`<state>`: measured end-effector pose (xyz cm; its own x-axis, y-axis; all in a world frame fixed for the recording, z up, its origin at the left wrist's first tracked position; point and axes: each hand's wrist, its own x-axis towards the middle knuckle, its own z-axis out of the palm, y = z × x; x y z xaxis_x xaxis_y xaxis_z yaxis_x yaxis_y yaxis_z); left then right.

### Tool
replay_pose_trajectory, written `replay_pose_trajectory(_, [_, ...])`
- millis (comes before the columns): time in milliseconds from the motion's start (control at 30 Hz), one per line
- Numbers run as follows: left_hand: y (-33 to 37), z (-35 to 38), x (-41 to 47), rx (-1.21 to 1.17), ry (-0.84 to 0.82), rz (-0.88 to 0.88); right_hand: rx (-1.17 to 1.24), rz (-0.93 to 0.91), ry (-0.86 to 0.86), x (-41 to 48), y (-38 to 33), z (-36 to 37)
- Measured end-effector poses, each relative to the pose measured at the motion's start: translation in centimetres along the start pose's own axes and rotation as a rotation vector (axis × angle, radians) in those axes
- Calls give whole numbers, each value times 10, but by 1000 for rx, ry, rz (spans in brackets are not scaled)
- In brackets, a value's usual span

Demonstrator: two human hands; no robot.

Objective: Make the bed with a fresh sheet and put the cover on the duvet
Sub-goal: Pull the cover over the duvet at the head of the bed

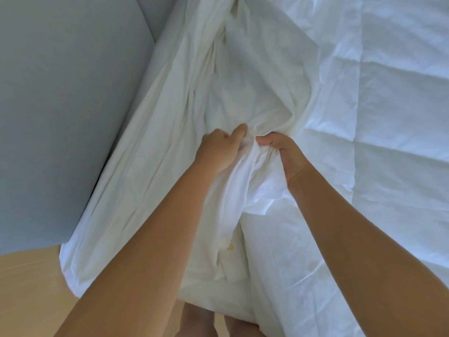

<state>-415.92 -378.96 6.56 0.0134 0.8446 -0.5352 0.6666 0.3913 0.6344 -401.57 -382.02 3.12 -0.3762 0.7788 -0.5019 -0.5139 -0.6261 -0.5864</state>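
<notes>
Leaning over the bed (401, 276) with both bare arms stretched forward. Clutching a bunched ridge of white fabric (245, 190) in the left hand (218, 152), fingers curled into the folds, thumb pointing forward along them. Grasping the same bunch in the right hand (284, 154) just beside it, thumb pressed on top and fingers wrapped underneath. Holding the 2 hands close together, thumb tips nearly meeting over the gathered cloth. Cannot tell whether this is the sheet or the duvet cover. Gathered into long creases running from the hands toward the far end of the bed, and hanging loose over the bed's left side and near edge. Marked with a small yellowish stain (230, 246) below the hands. Spread flat to the right, a white quilted layer (388, 117) with stitched squares. Flanked on the left by a grey panel (60, 105) hard against the bed, with pale wooden floor (29, 288) at lower left. Bare legs (194, 319) just visible at the bottom edge.
</notes>
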Motion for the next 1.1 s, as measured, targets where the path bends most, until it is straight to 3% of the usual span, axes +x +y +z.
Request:
replay_pose_trajectory(67, [-8, 0, 3, -26, -55, -154, -33, 47, -16, 0, -2, 1])
replay_pose_trajectory(133, [-4, -2, 10, -86, -13, -176, -131, 82, -30, 3, -7, 3])
replay_pose_trajectory(267, [24, -16, 18, -54, 104, 96, -193, 109, -8, 7, -13, 8])
replay_pose_trajectory(400, [57, -19, 4, -478, -82, 251, -194, 129, -91, 11, -13, 15])
replay_pose_trajectory(500, [63, -7, -2, -533, -178, 248, -227, 152, -107, 14, -12, 17])
replay_pose_trajectory(600, [48, -5, 3, -457, -165, 171, -159, 133, -41, 10, -2, 12])
replay_pose_trajectory(667, [29, -5, 7, -287, -27, 132, -129, 91, -11, 7, 1, 7])
replay_pose_trajectory(733, [5, -1, 8, -115, 46, -18, -161, 111, 3, 6, -2, 5])
replay_pose_trajectory(800, [-12, 2, 6, -83, -52, -268, -194, 175, 14, 6, -4, 6])
replay_pose_trajectory(867, [-17, 3, 7, -162, -145, -363, -244, 216, 26, 7, -5, 8])
replay_pose_trajectory(933, [-14, 2, 9, -175, -96, -249, -302, 218, 41, 6, -8, 8])
replay_pose_trajectory(1100, [18, -13, 10, -11, 254, 201, -343, 224, -55, 11, -11, 12])
